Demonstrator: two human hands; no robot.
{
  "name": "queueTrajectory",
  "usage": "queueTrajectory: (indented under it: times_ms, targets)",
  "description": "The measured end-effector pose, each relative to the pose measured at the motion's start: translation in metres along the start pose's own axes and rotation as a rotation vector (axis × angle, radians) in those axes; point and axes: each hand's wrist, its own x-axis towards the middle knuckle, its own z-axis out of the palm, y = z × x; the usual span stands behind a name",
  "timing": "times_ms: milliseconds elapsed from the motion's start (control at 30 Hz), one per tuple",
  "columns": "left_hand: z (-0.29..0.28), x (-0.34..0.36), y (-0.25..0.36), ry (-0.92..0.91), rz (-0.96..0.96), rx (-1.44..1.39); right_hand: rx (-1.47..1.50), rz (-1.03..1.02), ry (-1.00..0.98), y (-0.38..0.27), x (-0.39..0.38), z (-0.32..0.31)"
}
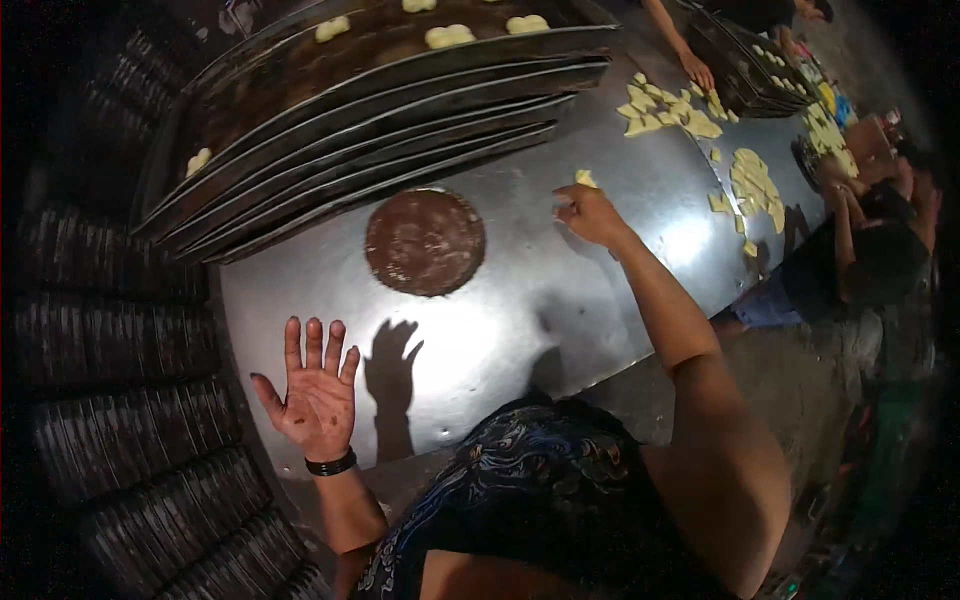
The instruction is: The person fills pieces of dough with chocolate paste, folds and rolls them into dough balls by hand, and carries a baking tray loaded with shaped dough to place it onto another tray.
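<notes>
At two o'clock from the disc, dough lies by my right hand, whose pinch I cannot tell; at seven, my left hand spreads empty. A careless nudge could squash the dough.

Left hand palm up, fingers spread, right hand extended forward

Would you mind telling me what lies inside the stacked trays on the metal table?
In the top tray, several pale dough pieces sit spaced apart; its far part runs out of the picture. The lower trays are covered, so their contents cannot be seen.
</notes>
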Motion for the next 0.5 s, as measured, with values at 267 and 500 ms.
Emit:
queueTrajectory:
  times_ms: [267, 500]
  targets:
    - [0.028, 0.012, -0.179, 0.285, 0.128, -0.092, -0.453, -0.324, 0.11, 0.115, 0.031, 0.007]
    - [0.05, 0.053, -0.245, 0.26, 0.287, 0.099, -0.013, -0.334, -0.003, 0.105, -0.002, -0.037]
